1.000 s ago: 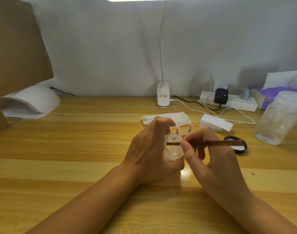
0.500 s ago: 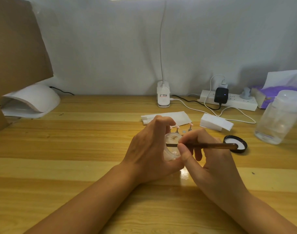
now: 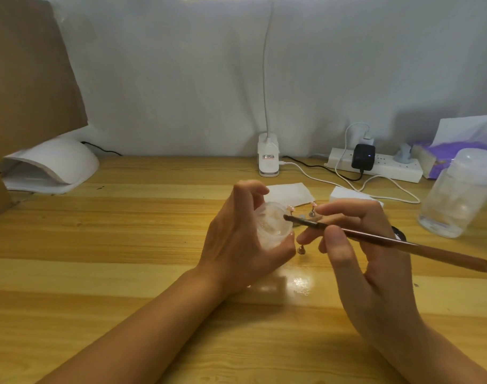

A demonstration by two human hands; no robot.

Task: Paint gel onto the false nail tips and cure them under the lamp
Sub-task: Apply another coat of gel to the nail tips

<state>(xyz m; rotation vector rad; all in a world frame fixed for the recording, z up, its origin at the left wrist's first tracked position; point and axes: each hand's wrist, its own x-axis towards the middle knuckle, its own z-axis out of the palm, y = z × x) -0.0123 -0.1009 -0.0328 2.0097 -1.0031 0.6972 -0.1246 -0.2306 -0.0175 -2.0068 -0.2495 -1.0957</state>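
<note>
From my station I judge that we are in the early part of the job: the brush is taking gel, and I cannot confirm any painting or curing. The left hand (image 3: 236,239) is curled around the small clear jar (image 3: 272,228) and seems to hold it lifted off the table (image 3: 126,245), tilted so that its mouth faces to the right. The right hand (image 3: 358,250) pinches the brush (image 3: 430,253) between thumb and fingers, close to the dark ferrule. The bristle end sits at the mouth of the jar, but I cannot tell whether the bristles really touch the gel. The tips (image 3: 313,205) sit on little metal stands (image 3: 301,249) on the table, just behind and between the two hands, near the jar. They look pinkish, but they are too small for me to say whether any of them has a coat already. The lamp (image 3: 56,162) is at the far left of the table, well apart from the hands. I see nothing under its hood, though the inside is mostly hidden. A dark lid (image 3: 400,234), probably of the jar, lies partly hidden behind the right hand. So nearly everything is left to do, in my judgement: carry the loaded brush to each tip, spread the gel, then bring the tips to the lamp for curing.
</note>
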